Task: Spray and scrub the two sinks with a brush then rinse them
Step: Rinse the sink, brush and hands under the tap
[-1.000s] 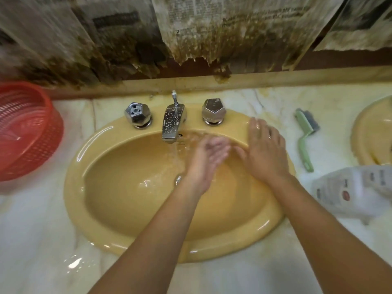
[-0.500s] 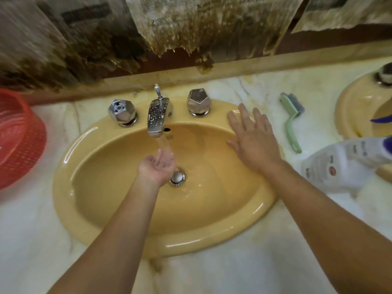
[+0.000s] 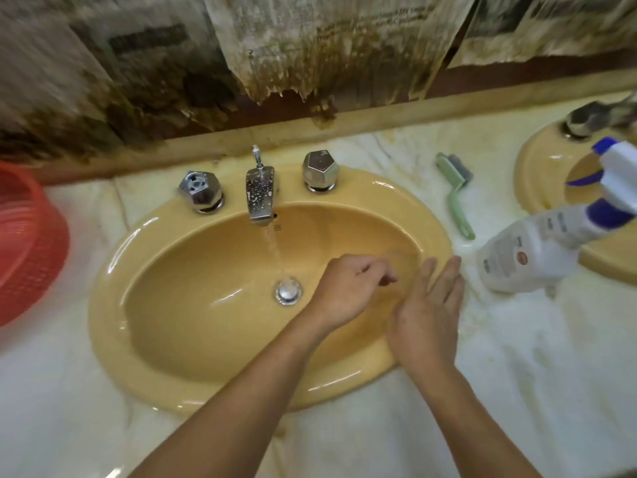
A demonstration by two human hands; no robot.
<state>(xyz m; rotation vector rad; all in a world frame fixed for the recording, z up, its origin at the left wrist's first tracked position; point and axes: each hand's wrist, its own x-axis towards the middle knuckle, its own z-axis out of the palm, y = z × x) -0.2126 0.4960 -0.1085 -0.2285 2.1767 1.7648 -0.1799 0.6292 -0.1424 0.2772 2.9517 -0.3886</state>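
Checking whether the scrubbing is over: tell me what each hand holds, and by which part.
Nothing is held. The left hand, fingers loosely curled, and the flat right hand are both bare over the sink. The brush lies untouched on the counter.

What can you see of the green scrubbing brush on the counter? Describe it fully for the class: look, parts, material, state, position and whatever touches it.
The brush looks like pale green plastic, with a long thin handle and a wider head bearing dark grey bristles. It lies flat on the marble counter, head toward the wall, handle pointing toward the camera, between the two yellow sinks. It sits just right of the near sink and left of the tipped spray bottle. Neither hand touches it; only the counter does.
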